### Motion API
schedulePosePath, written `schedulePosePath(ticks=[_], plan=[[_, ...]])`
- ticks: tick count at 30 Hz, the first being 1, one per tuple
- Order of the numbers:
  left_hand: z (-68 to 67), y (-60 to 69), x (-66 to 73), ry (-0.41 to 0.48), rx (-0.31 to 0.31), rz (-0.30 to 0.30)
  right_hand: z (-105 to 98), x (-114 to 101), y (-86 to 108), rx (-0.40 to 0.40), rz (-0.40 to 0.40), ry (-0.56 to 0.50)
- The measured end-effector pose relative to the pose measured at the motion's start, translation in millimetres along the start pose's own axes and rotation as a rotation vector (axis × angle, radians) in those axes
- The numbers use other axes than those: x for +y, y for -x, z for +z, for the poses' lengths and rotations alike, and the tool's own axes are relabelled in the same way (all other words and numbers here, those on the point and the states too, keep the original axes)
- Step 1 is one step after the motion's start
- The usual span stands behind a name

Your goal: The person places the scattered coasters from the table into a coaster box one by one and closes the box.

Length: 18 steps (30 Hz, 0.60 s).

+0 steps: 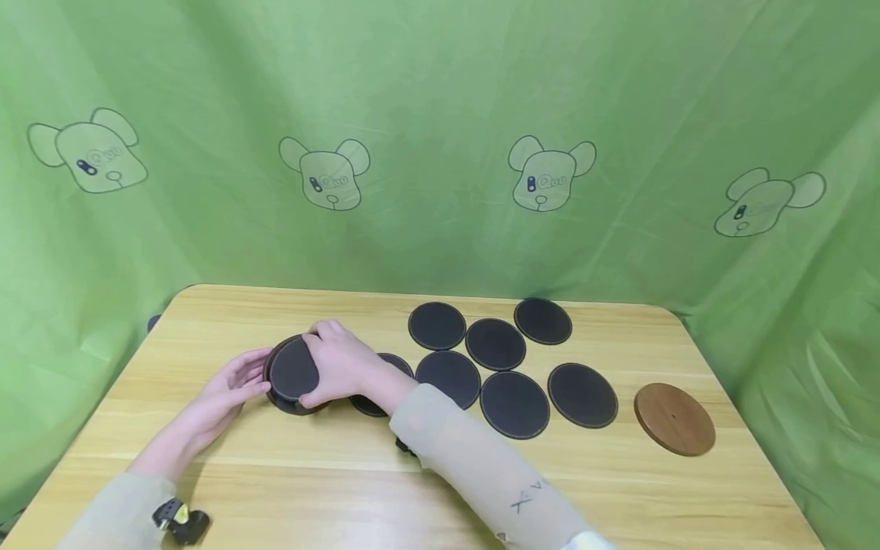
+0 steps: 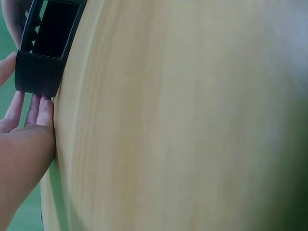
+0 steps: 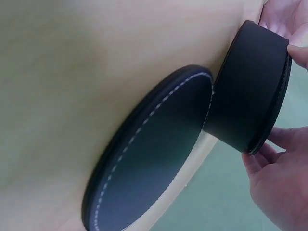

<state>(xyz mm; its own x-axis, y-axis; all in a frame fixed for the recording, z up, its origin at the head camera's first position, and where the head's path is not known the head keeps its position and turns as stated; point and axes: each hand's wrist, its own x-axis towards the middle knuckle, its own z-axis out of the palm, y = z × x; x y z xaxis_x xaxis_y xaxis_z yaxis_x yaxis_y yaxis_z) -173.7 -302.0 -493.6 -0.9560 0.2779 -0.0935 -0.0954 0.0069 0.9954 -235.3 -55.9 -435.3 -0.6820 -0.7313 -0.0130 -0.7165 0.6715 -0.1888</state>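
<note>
In the head view my right hand (image 1: 344, 368) grips a round black disc (image 1: 294, 369) at the top of a round black holder (image 1: 297, 409), its thumb at the near side. My left hand (image 1: 216, 397) curls round the holder's left side. The left wrist view shows the holder (image 2: 37, 72) with an opening in its wall; fingers of my left hand (image 2: 26, 144) touch it. In the right wrist view the disc lies along the holder's (image 3: 250, 86) rim, my right hand's (image 3: 284, 178) fingertips at its edge. Whether the disc rests fully on the holder, I cannot tell.
Close to the holder's right lies a stitched black disc (image 3: 154, 149), partly under my right wrist in the head view. Several more black discs (image 1: 516, 405) lie flat across the table's (image 1: 309, 489) middle and right. A brown wooden disc (image 1: 675, 419) sits at the far right. Green curtains (image 1: 440, 252) surround the table.
</note>
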Motion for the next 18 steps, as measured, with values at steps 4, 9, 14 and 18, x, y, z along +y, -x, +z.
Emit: schedulePosePath(ticks=[4,9,14,18], plan=[[-0.3,1.0,-0.4,0.007,-0.001,0.009,-0.3,-5.1,-1.7,-0.004,0.022,0.021],[-0.6,2.6,0.6,-0.001,0.0,0.007,3.7,-9.5,-2.8,0.009,0.045,0.055],[0.8,2.0,1.8,-0.011,0.004,-0.007,8.0,-10.0,-2.6,0.023,0.067,0.076],[1.1,1.4,1.8,-0.021,0.008,-0.019,9.4,-8.2,-1.7,0.019,0.065,0.066]])
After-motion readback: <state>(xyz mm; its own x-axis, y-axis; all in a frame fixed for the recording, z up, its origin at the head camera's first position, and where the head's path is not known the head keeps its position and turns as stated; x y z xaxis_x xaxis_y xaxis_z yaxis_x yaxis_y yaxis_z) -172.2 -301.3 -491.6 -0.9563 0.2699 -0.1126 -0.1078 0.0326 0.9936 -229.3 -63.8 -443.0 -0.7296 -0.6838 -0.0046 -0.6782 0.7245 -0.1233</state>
